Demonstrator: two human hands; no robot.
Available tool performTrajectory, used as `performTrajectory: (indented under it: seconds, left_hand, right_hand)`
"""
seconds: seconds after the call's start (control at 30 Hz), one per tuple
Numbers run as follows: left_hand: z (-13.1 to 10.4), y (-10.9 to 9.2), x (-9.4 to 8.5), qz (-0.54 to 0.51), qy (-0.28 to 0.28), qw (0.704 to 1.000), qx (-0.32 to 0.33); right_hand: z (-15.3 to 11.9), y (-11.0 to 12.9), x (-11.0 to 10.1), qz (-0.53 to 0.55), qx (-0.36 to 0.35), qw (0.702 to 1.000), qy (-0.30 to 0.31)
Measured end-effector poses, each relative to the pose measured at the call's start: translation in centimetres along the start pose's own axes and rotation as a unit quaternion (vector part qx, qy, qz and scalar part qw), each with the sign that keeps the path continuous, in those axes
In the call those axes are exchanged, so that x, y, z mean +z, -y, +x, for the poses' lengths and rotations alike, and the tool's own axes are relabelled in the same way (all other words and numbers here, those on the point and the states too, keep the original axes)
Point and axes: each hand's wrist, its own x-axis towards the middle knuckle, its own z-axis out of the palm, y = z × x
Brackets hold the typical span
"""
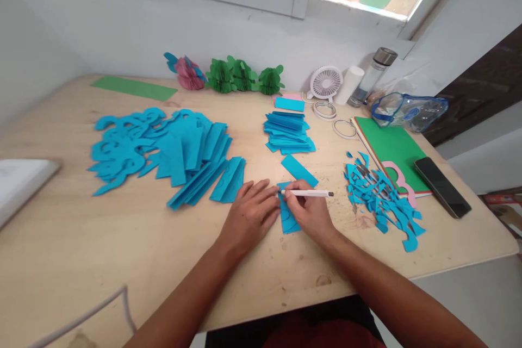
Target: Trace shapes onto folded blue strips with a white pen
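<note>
My right hand (312, 212) grips a white pen (312, 193), its tip at the upper part of a blue folded paper piece (289, 222). A curved drawn line shows on that paper. My left hand (255, 209) lies flat, fingers stretched, with its fingertips at the paper's left edge. Just beyond my hands is a blue paper strip (299, 169). Left of my left hand rests a folded blue piece with drawn curves (229, 179), beside a pile of folded blue papers (196, 155).
Curly blue cutouts (126, 144) lie at the left. A stack of blue strips (287, 131) is beyond my hands. Blue scraps (377, 190), a phone (442, 187) and green sheets (391, 144) lie at the right. A small fan (326, 82) and a bottle (373, 77) stand near the wall.
</note>
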Motion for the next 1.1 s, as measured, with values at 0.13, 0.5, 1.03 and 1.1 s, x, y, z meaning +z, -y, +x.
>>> performTrajectory:
  seconds: [0.13, 0.5, 1.03, 1.1]
  left_hand:
    - [0.0, 0.0, 0.0, -0.002, 0.000, 1.000, 0.001]
    - [0.0, 0.1, 0.0, -0.004, 0.007, 1.000, 0.001]
    - [0.1, -0.1, 0.2, -0.007, -0.002, 1.000, -0.004]
    - [0.1, -0.1, 0.1, -0.006, 0.000, 1.000, -0.006]
  right_hand:
    - [0.0, 0.0, 0.0, -0.019, -0.010, 1.000, -0.002]
    - [-0.1, 0.7, -0.3, -0.066, -0.057, 0.996, -0.004]
    - [-0.8, 0.7, -0.9, -0.081, -0.045, 0.996, 0.006]
    - [-0.8, 0.7, -0.9, -0.080, -0.043, 0.996, 0.006]
